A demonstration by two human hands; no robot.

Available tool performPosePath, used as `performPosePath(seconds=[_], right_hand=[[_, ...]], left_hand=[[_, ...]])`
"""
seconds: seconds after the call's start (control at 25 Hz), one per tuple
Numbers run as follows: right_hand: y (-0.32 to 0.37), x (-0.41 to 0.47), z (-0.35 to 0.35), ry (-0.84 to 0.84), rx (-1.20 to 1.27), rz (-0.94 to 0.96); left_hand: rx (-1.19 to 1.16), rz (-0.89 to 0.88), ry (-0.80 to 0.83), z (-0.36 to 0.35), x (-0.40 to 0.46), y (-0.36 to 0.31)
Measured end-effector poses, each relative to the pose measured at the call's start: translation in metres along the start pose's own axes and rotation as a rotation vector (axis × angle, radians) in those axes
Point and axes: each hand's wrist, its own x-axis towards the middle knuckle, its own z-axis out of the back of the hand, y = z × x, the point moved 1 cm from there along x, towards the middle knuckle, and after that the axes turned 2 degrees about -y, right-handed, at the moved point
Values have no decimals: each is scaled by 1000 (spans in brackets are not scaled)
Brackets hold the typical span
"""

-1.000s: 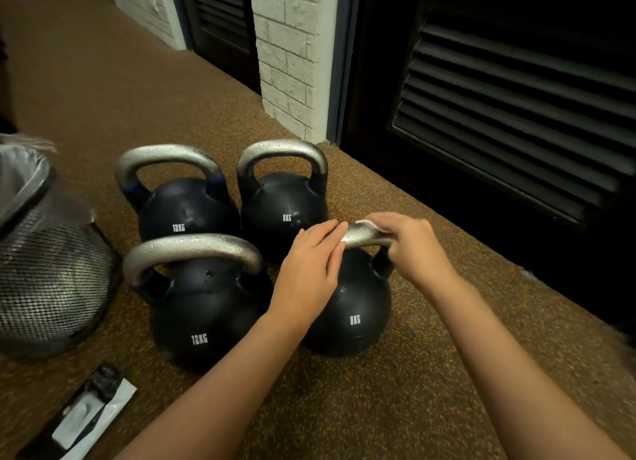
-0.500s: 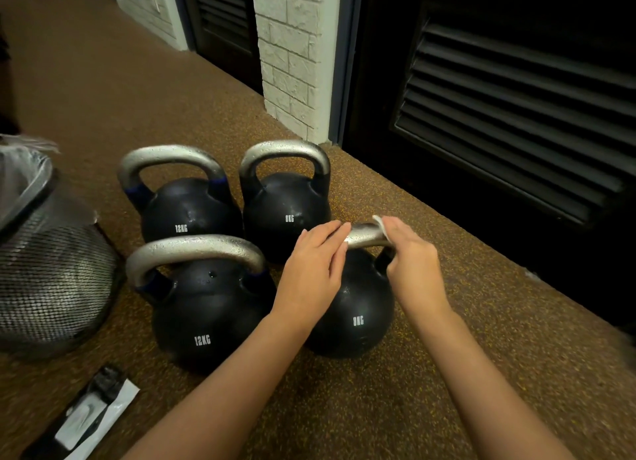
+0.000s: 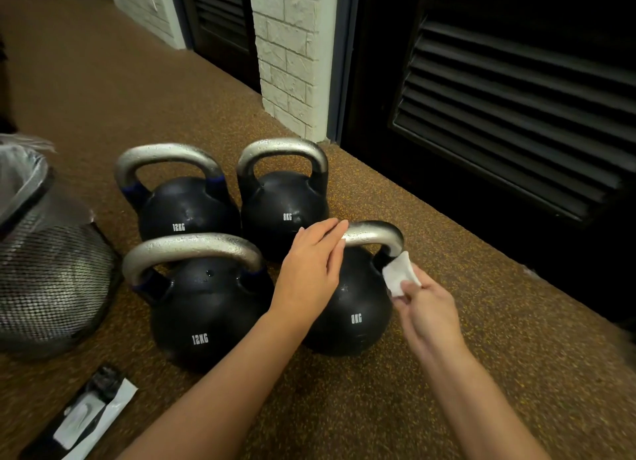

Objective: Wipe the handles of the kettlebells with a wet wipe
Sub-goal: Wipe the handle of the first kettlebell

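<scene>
Several black kettlebells with silver handles stand together on the brown floor. The near right one, marked 8KG (image 3: 354, 308), has its handle (image 3: 375, 234) partly under my left hand (image 3: 311, 270), whose flat fingers rest on the handle's left end. My right hand (image 3: 426, 308) pinches a folded white wet wipe (image 3: 399, 275) just off the handle's right leg. A 12KG kettlebell (image 3: 203, 308) stands near left. Behind are another 12KG kettlebell (image 3: 186, 204) and another 8KG kettlebell (image 3: 282, 201).
A black mesh bin (image 3: 48, 270) with a clear liner stands at the left. A black and white wipe packet (image 3: 86, 418) lies on the floor at the lower left. Dark louvred doors (image 3: 516, 98) and a white brick pillar (image 3: 289, 53) line the right side.
My right hand has slid down the handle's right side and come off it with the wipe, pulling back toward me. My left hand has stayed on the handle's left end.
</scene>
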Motion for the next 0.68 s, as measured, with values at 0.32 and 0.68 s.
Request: performPosePath(seconds=[0.32,0.68], right_hand=[[25,21,-50,27,495,-403],[27,20,-37,137,563,-412]], left_hand=[[4,-26,-15,-2,0,3],[-1,-20,-19,-2,0,3]])
